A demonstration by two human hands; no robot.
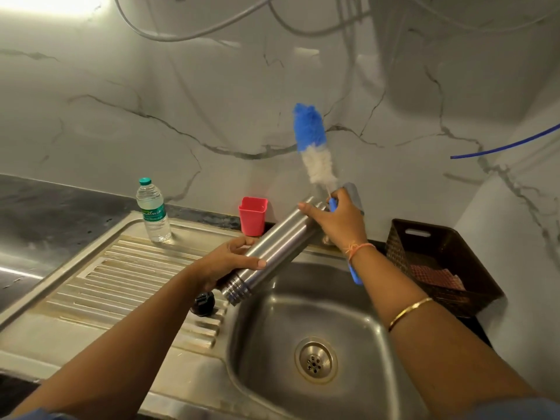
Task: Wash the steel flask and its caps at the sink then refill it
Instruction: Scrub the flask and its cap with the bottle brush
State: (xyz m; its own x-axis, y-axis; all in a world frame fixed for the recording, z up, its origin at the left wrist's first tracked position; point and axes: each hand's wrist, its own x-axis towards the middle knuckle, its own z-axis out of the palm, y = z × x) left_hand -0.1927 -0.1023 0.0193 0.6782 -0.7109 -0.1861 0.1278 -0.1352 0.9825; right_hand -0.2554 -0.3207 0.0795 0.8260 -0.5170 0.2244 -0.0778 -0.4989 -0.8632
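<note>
Flask point(274, 247) tilted over sink point(375, 344) rim | both hands gripping | brush point(315, 147) raised

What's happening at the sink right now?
Left hand grips steel flask over the sink. Right hand holds blue-and-white bottle brush, bristles outside flask. Black cap on drainboard.

A home kitchen: a stainless steel sink point(318, 344) with a ribbed drainboard point(121, 286) on its left, set in a dark countertop point(45, 213) against a marble-patterned wall point(181, 101).
</note>
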